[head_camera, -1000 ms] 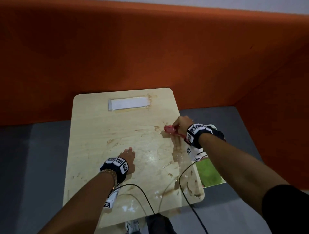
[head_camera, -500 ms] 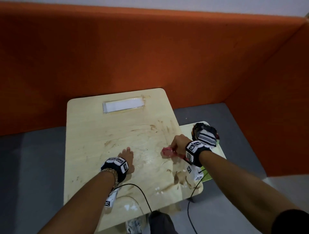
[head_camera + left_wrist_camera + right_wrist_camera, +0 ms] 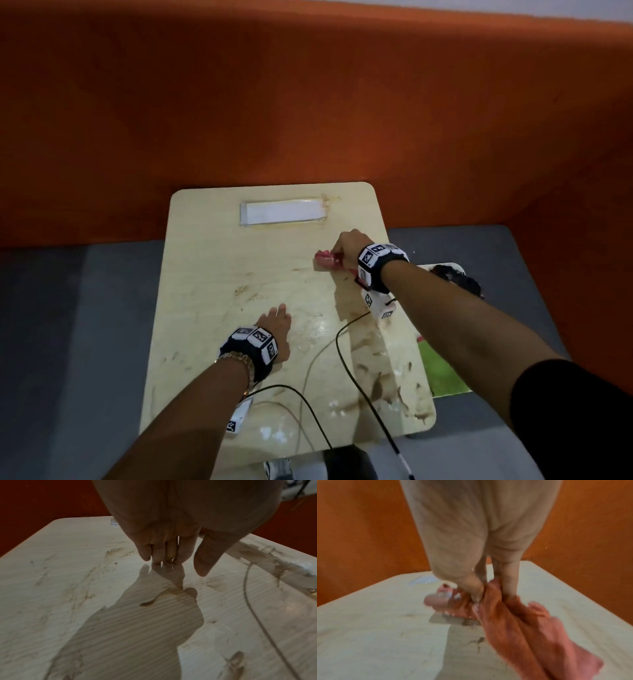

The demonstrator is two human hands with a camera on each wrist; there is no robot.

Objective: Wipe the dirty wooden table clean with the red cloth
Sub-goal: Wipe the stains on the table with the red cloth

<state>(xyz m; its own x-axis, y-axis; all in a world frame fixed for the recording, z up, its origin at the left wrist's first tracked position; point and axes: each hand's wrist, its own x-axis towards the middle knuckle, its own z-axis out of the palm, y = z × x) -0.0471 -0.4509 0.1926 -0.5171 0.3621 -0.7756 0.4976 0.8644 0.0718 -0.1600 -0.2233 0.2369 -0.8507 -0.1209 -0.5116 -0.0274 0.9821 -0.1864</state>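
Gripping the bunched red cloth [image 3: 328, 262] at the wooden table [image 3: 205, 260]'s far right, right hand [image 3: 347, 248]; cloth's length apparently trailing wristward. Left hand [image 3: 275, 323] flat, fingers straight, mid-table. Worst smears [image 3: 383, 383] near-right, closer to the right hand.

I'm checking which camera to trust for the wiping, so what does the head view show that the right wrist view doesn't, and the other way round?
Only the head view shows the left hand flat on the wooden table, the brown smears along the near right edge, the white strip near the far edge and the black cables. Only the right wrist view shows close up how the fingers bunch the red cloth, with a tail trailing toward the camera. Both show the right hand gripping the cloth on the table before the orange wall.
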